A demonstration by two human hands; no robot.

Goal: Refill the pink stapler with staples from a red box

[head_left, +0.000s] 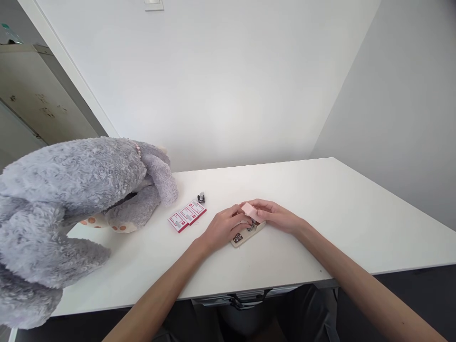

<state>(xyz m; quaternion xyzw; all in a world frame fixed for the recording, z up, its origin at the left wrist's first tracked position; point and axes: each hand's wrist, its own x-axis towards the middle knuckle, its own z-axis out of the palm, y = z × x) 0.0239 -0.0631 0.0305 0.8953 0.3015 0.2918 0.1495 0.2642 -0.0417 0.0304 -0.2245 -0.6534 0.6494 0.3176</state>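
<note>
A pink and cream stapler (236,239) lies on the white table, its pink top tilted up from the cream base. On the near end of the base sits a dark patch with light specks, and some metal shows in the middle. From the left, my left hand (223,227) reaches over the stapler with curled fingers at the metal part. My right hand (280,216) closes round the far end and grips the pink top. Fingertips partly hide the inside, so I cannot make out any small piece between them.
Left of my hands lie three small red-and-white boxes (187,214) in a row, with a small black-and-silver staple remover or clip (201,197) behind them. A big grey plush toy (85,175) covers the table's left side. A white wall (231,95) rises behind.
</note>
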